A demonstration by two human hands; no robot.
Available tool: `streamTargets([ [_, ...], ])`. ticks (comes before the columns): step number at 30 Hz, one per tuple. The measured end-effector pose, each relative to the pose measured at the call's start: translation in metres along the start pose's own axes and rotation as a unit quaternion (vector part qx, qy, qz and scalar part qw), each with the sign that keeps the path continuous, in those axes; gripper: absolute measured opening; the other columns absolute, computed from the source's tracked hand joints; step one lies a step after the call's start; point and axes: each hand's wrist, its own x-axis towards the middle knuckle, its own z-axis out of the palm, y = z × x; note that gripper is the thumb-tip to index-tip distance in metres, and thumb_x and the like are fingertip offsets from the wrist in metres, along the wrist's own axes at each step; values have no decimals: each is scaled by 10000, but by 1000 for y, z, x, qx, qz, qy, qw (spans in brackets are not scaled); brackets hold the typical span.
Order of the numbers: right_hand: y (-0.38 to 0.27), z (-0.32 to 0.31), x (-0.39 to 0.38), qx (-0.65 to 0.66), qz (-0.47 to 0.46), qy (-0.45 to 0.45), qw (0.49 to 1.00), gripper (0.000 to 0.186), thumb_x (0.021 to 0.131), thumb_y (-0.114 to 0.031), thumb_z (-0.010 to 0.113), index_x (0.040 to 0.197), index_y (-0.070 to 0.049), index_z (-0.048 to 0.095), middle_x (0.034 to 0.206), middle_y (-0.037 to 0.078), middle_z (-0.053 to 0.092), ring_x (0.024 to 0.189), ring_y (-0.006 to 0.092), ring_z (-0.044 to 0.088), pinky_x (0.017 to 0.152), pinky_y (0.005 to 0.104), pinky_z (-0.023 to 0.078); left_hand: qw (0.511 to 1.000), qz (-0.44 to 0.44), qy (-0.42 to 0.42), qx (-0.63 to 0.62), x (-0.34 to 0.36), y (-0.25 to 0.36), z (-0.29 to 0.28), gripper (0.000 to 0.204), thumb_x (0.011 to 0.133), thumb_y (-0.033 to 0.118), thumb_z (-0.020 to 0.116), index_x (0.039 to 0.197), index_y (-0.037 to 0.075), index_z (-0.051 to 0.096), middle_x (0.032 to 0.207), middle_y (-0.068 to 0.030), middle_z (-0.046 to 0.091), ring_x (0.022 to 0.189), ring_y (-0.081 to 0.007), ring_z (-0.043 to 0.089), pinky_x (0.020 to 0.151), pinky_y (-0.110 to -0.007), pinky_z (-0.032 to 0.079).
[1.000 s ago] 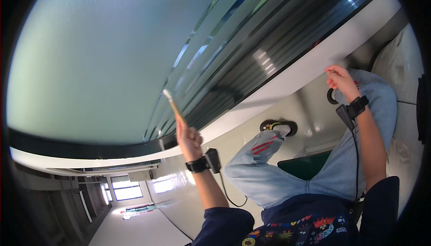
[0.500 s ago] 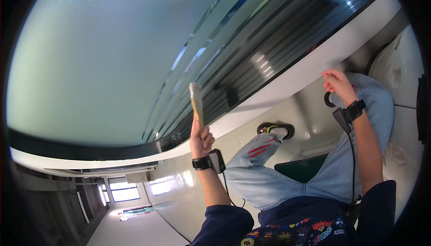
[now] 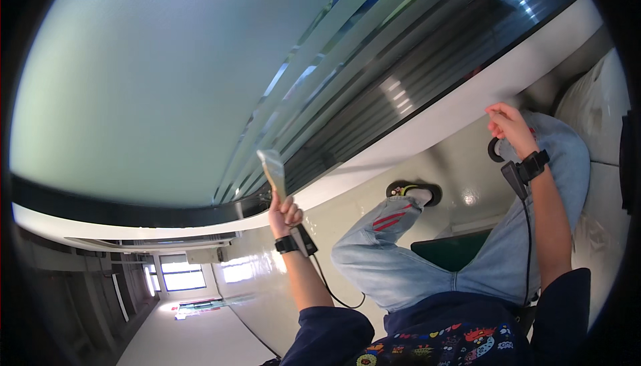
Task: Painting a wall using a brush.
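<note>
Head view, looking down. My left grip (image 3: 286,214) is closed around the handle of a flat brush (image 3: 275,177), fingers curled in, thumb lying up along the handle. Brush stands nearly upright, leaning a little left at the top; pale, wide head uppermost, tan handle running down into my fist. It shows in front of the lower ends of the clear stripes (image 3: 277,79) in a big frosted pane (image 3: 147,99). Whether the bristles touch the glass, I can't tell.

My right grip (image 3: 509,129) is well apart from the brush, over by my right knee, fingers bent and drawn toward the thumb. Can't tell whether anything is pinched there.

Black band on each wrist: left band (image 3: 286,244), right band (image 3: 534,163), each with a small dark box; a thin cable (image 3: 334,292) loops from the left one, another (image 3: 529,246) runs down beside my right forearm.

Pane edged below by a dark frame (image 3: 133,212), then a white ledge (image 3: 414,142). Below: glossy pale floor (image 3: 334,222), my dark shoe (image 3: 399,187), and my light blue jeans (image 3: 387,259), red stripes on the left leg. Dark green panel (image 3: 447,251) between my thighs. Navy shirt (image 3: 461,319) with colourful figures. Far lower left, a bright window (image 3: 182,276).
</note>
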Motion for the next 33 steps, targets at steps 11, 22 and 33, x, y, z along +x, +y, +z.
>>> streamTargets([
  [11,4,3,-2,9,15,11,1000,187,821,-213,481,929,-72,543,664,1,512,553,58,463,509,180,379,997,-55,-61,-8,34,-83,90,307,903,306,327,1207,280,355,491,32,264,309,-64,212,308,-194,199],
  [22,3,-4,3,14,17,14,1000,187,820,-201,482,934,-63,536,663,2,511,560,58,468,506,178,381,1000,17,-14,-10,22,-42,33,331,897,326,329,1228,331,330,497,38,259,321,-71,235,325,-208,218],
  [33,22,16,-19,-18,-49,-79,996,154,822,-79,452,961,-57,513,704,20,519,596,79,499,545,207,418,989,62,36,128,-13,-88,58,401,891,273,369,1282,241,290,484,52,234,338,-44,220,304,-177,197],
])
